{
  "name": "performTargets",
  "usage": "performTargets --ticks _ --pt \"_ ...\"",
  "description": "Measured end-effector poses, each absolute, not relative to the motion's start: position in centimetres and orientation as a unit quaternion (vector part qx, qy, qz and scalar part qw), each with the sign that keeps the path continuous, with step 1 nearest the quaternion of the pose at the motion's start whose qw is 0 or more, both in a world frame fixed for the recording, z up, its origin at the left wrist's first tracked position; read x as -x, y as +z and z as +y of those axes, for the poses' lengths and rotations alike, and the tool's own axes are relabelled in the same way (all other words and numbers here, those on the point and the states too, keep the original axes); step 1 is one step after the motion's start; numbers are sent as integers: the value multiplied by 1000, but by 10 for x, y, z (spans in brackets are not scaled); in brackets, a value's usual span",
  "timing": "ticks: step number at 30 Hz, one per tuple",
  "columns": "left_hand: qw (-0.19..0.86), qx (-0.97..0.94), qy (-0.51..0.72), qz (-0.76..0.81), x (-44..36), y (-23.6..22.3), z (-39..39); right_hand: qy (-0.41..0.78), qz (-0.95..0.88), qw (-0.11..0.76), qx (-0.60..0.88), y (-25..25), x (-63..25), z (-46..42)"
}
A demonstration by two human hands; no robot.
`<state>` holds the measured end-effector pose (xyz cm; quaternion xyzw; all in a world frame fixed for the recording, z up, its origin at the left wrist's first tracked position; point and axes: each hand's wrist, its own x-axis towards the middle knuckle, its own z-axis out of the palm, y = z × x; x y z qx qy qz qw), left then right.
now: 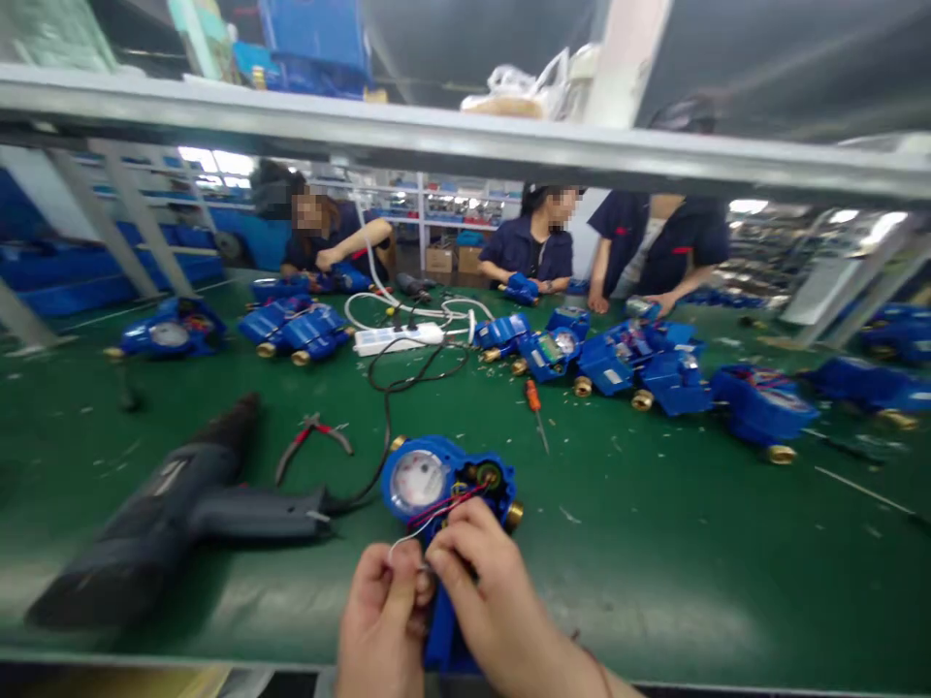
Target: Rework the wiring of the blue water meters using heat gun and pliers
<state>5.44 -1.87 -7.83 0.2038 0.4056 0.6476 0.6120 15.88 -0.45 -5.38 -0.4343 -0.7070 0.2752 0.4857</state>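
Observation:
A blue water meter (418, 480) with a round white dial and brass fittings lies open on the green bench in front of me. Thin red and white wires (443, 509) run out of its housing toward my fingers. My left hand (385, 611) pinches a white wire just below the meter. Close beside it, my right hand (487, 582) has thumb and forefinger pressed together at the wire ends, its fingertips nearly touching the left ones. The exact spot where the wires meet is hidden by the fingers. Below the hands shows a blue flap (440, 640).
A heat gun (167, 523) lies to the left, its cord running back to a white power strip (400, 337). Red-handled pliers (312, 441) and an orange screwdriver (534, 402) lie beyond. Several blue meters (607, 359) line the bench. Co-workers (534, 242) sit opposite, beneath a shelf (465, 136).

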Motion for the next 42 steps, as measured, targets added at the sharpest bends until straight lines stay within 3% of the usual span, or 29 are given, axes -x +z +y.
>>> performTargets --ticks 4,13,22,35,42 --pt "627 -184 657 376 -57 -67 -19 286 -758 394 433 -43 -171 0" --pt "642 -162 652 370 -54 -65 -15 300 -783 283 466 -28 -177 9" --pt "633 -194 640 390 -54 -67 -13 283 -832 74 471 -1 -174 35" --pt "614 -374 517 464 -50 -71 -16 51 -943 9 328 -6 -193 30" --pt "590 -418 511 465 -49 -77 -15 5 -964 -49 262 14 -195 32"
